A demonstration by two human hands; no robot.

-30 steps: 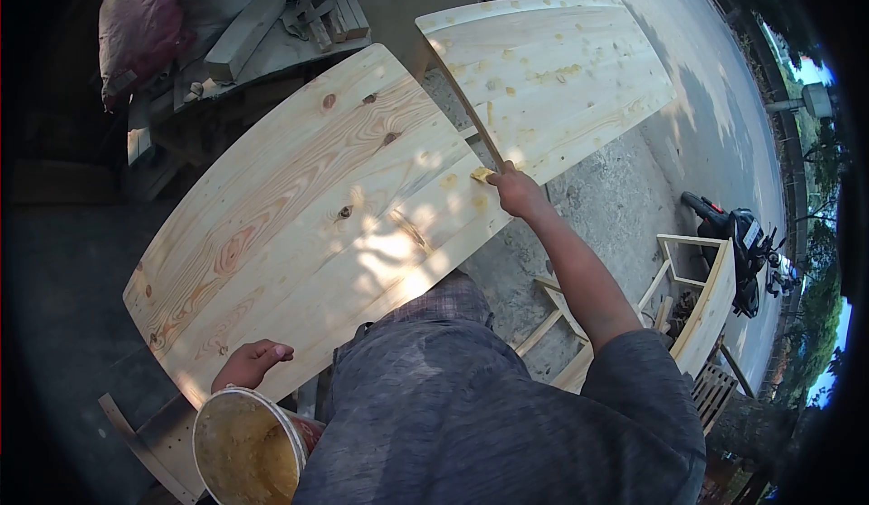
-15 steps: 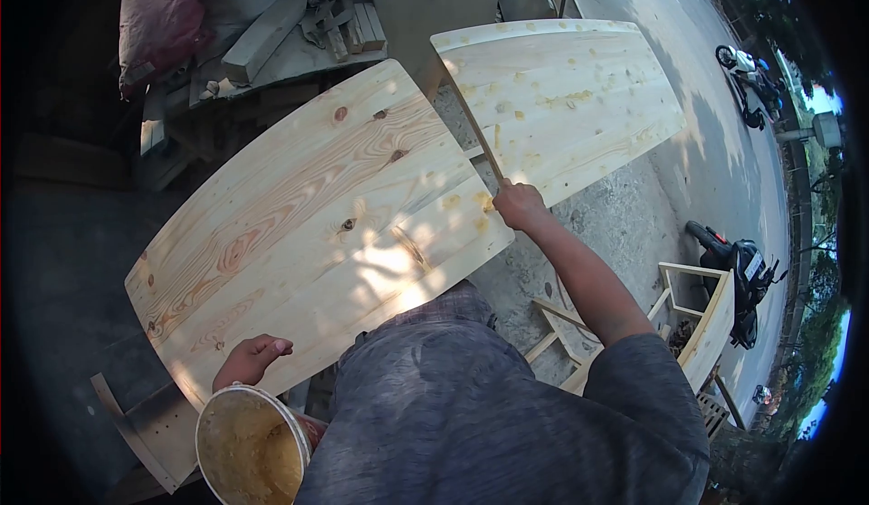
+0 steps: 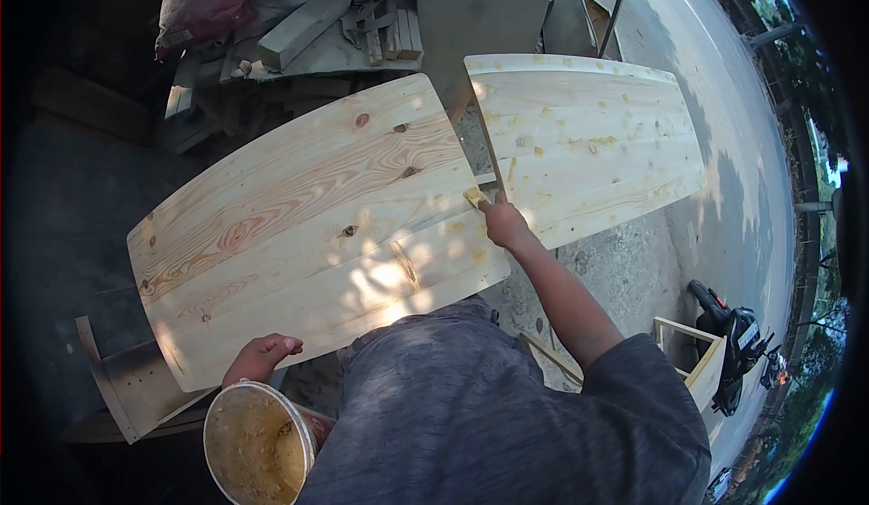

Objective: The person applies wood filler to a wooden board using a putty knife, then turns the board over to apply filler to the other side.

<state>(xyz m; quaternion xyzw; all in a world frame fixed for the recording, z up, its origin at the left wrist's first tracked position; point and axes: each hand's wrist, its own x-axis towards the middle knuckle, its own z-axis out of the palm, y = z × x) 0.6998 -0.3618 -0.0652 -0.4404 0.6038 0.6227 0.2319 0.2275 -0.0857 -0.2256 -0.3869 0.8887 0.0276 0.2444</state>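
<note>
While the bare right hand (image 3: pixel 507 223) pinches a small flat tool with a yellow-smeared tip (image 3: pixel 473 196) over the right edge of a long, pale pine panel with bowed sides (image 3: pixel 281 265), I watch the gap: a second pale wooden panel dotted with yellowish smears (image 3: pixel 593 147) lies just beside it, and a slip there could drop paste between them or streak the neighbour. By the pine panel's near edge the left hand (image 3: pixel 261 357) is curled, thumb out, right above a round white bucket coated inside with yellowish-brown residue (image 3: pixel 237 428); whether the fingers grip its handle I can't tell. If the bucket hangs loosely there, too long a reach might tip it or knock it against the wood. Counting from the head view: two panels, one bucket, one tool, two hands, one pinkish sack (image 3: pixel 204 7) at the back and at least one black motorcycle (image 3: pixel 742 347) by the road.
</note>
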